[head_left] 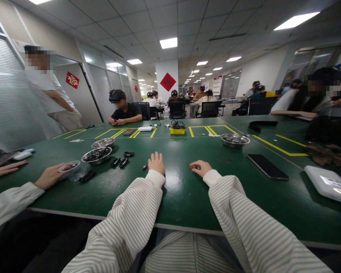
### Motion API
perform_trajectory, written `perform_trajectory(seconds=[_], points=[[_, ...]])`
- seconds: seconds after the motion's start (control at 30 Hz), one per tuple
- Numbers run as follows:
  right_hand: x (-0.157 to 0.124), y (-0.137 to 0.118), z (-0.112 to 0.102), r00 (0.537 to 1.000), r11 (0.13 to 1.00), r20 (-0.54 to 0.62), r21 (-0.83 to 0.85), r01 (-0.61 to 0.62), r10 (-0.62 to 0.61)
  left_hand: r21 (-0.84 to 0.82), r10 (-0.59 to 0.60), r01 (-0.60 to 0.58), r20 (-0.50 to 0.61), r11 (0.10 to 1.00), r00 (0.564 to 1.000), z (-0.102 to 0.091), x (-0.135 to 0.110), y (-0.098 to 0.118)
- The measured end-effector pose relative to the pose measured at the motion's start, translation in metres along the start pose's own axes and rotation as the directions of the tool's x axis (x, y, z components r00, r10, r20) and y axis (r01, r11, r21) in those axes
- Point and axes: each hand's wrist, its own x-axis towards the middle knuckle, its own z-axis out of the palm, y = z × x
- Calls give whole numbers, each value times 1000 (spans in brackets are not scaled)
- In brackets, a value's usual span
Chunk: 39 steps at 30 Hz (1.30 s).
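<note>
My left hand [156, 163] lies flat on the green tabletop [182, 204], fingers stretched out and holding nothing. Just left of it is a tiny red and dark piece [144, 167]. Farther left, several small black plastic parts [124, 163] lie loose near a metal bowl [98, 162] heaped with black parts. My right hand [202, 168] rests on the table to the right, fingers curled in a pinch around a small orange-red piece [191, 167], too small to name exactly.
A co-worker's hand [49, 176] at left holds a clear plastic cup [74, 173]. Another metal bowl [234, 142], a smartphone [267, 167] and a white device [328, 182] are on the right. Ahead stands a yellow box [177, 131] with black cables.
</note>
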Motion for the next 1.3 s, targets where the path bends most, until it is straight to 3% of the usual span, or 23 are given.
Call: perform_trajectory(seconds=[0.07, 0.1, 0.17, 0.3, 0.4, 0.47, 0.53, 0.7, 0.83, 1.1, 1.3], points=[[0, 2, -1, 1000, 1000, -3, -22, 9, -9, 95, -267, 261, 54, 960, 962, 0, 5, -22], [-1, 2, -1, 1000, 999, -6, -31, 16, -16, 120, -341, 330, 84, 936, 936, 1, 7, -31], [-1, 2, -2, 999, 999, -9, -40, 32, -32, 127, -379, 364, 135, 923, 915, 3, 10, -44], [-2, -3, -2, 999, 998, -21, 49, 37, -36, 75, -253, 243, 165, 967, 953, 6, 11, -40], [-3, -9, -2, 1000, 980, -21, 198, -5, 9, -136, 34, -13, 153, 991, 988, 11, 9, -17], [-2, -12, -3, 1000, 962, 0, 273, -29, 30, -337, 249, -201, 103, 920, 963, 16, 6, 0], [-2, -12, -2, 999, 946, 17, 321, -40, 37, -491, 352, -279, 61, 825, 934, 22, 2, 16], [1, -10, 1, 998, 898, 33, 435, -67, 59, -751, 322, -203, 13, 628, 947, 29, -5, 37], [0, -12, 3, 996, 847, 44, 524, -91, 80, -846, 287, -150, 4, 512, 958, 24, -7, 43], [-1, -22, 0, 996, 817, -54, 576, -23, 65, -852, 308, -243, -102, 463, 946, 15, -12, 54], [-1, -23, -3, 994, 834, -107, 550, 46, 15, -882, 245, -195, -94, 430, 965, 16, -11, 54]])
